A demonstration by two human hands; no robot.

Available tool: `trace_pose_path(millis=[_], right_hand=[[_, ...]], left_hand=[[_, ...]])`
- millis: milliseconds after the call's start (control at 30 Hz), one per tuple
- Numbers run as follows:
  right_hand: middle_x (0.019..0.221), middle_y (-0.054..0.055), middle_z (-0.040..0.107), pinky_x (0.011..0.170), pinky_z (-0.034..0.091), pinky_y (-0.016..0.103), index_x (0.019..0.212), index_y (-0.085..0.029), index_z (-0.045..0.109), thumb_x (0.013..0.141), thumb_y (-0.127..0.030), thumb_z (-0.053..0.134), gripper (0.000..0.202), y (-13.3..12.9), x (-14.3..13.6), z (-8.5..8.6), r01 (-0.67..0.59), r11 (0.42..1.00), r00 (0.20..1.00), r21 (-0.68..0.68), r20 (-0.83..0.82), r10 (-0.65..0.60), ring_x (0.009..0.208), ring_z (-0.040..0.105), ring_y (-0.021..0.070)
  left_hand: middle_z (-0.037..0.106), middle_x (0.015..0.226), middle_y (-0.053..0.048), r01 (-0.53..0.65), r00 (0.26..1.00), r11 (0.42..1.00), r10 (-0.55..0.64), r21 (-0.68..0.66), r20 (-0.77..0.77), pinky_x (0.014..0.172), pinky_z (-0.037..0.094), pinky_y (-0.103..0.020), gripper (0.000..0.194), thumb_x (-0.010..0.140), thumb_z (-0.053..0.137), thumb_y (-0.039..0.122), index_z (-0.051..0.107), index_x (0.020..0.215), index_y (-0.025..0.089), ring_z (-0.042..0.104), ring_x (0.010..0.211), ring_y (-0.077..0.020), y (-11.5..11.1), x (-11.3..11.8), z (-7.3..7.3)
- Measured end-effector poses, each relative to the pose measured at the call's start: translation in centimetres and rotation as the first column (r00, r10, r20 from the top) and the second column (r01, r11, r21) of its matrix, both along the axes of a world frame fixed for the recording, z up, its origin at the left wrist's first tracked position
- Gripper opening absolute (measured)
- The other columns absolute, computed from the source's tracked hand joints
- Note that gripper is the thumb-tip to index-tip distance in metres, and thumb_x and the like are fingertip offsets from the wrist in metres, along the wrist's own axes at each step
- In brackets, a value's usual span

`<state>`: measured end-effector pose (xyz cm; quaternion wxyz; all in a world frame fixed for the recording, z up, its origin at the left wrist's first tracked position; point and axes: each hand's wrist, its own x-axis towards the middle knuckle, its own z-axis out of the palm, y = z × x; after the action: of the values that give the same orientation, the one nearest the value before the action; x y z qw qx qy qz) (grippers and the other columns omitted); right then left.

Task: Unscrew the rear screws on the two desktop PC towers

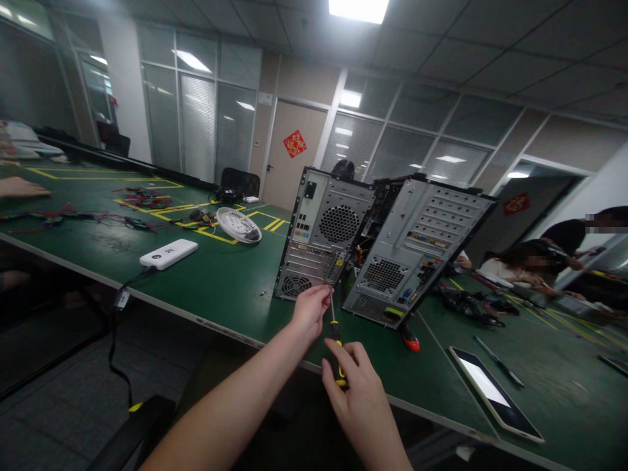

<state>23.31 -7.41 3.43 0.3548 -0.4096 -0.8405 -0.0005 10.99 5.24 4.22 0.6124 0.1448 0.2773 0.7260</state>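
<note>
Two computer cases stand side by side on the green table, rear panels toward me: a left computer case and a right computer case. My right hand is wrapped round the black and yellow handle of a screwdriver. Its thin shaft points up to the lower right corner of the left case's rear panel. There my left hand is closed in a pinch beside the screwdriver's tip, against the case. Whatever sits between those fingertips is hidden. Small screws lie left of the case.
A white power bank with a black cable and a white oval dish are on the left. Right of the cases lie a red-tipped tool, a phone, a pen and dark cables. Other people sit at the far right.
</note>
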Motion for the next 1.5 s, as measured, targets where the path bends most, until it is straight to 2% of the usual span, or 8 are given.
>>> trace_pose_path(millis=[233,733,900,1200,1500], right_hand=[[0.098,0.007,0.058,0.075,0.059,0.03,0.126,-0.019,0.067,0.101,-0.024,0.053,0.03,0.0,-0.1,0.0,-0.004,1.0,1.0,-0.016,-0.028,0.004,0.082,0.068,0.0182],[0.1,0.007,0.058,0.075,0.057,0.03,0.129,-0.018,0.065,0.102,-0.025,0.053,0.031,-0.2,-0.3,-0.2,0.006,0.998,0.999,-0.058,-0.052,-0.009,0.082,0.068,0.0177],[0.1,0.006,0.059,0.075,0.058,0.029,0.13,-0.019,0.065,0.102,-0.026,0.053,0.031,-0.1,-0.3,-0.4,0.005,0.999,0.998,-0.038,-0.063,-0.008,0.082,0.068,0.0178],[0.098,0.006,0.06,0.069,0.057,0.027,0.127,-0.02,0.067,0.102,-0.028,0.054,0.03,0.0,-0.4,-0.5,0.021,1.0,0.996,-0.008,-0.089,-0.022,0.078,0.068,0.0173],[0.097,0.007,0.061,0.072,0.058,0.029,0.128,-0.019,0.068,0.104,-0.03,0.052,0.031,0.2,-0.6,-1.0,0.064,0.998,0.99,0.028,-0.124,-0.06,0.08,0.069,0.0181]], left_hand=[[0.07,0.073,-0.004,0.024,1.0,1.0,-0.023,0.013,-0.016,0.063,0.045,-0.02,0.011,0.071,0.082,0.009,0.072,0.074,0.012,0.056,0.06,-0.0061,0.0,-0.4,-0.2],[0.071,0.077,-0.006,0.041,0.999,0.999,-0.041,0.001,0.036,0.064,0.047,-0.018,0.009,0.075,0.078,0.003,0.073,0.075,0.011,0.059,0.064,-0.0062,0.0,-0.5,-0.2],[0.072,0.078,-0.006,0.041,0.998,0.999,-0.042,0.02,0.057,0.068,0.049,-0.019,0.011,0.075,0.077,0.001,0.073,0.076,0.011,0.061,0.066,-0.007,-0.1,-0.5,-0.1],[0.072,0.074,-0.006,0.001,0.996,1.0,0.001,-0.023,0.089,0.067,0.049,-0.018,0.019,0.076,0.066,-0.008,0.073,0.074,0.01,0.063,0.066,-0.0076,-1.0,-0.3,0.8],[0.073,0.074,-0.006,0.006,0.997,1.0,-0.005,-0.007,0.074,0.068,0.048,-0.019,0.021,0.072,0.065,-0.008,0.074,0.076,0.011,0.064,0.066,-0.0089,-0.9,-0.4,0.5]])
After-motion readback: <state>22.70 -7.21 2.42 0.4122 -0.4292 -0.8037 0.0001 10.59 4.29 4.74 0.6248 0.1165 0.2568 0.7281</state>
